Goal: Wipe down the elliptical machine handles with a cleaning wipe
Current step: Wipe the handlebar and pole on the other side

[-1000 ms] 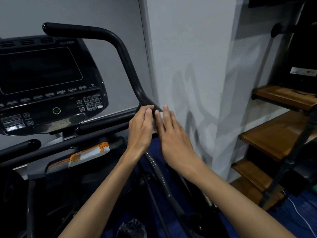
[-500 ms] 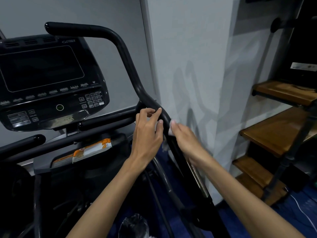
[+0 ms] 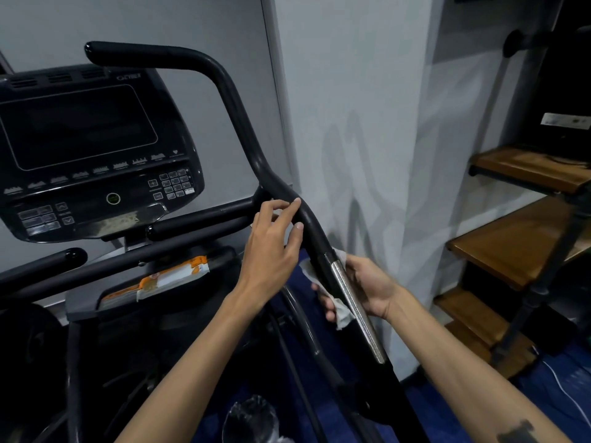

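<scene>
My right hand has slid down the handle since a second ago, off the bend and onto the lower stretch. It curls round the bar with the wipe wrapped under the fingers, so the cloth rubs all sides. My left hand rests above at the bend, fingers loose, holding nothing, I judge to steady the bar.

A home exercise corner, it seems. An elliptical machine with a dark console stands against a grey wall. Right of the machine, wooden shelves on a black frame.
</scene>
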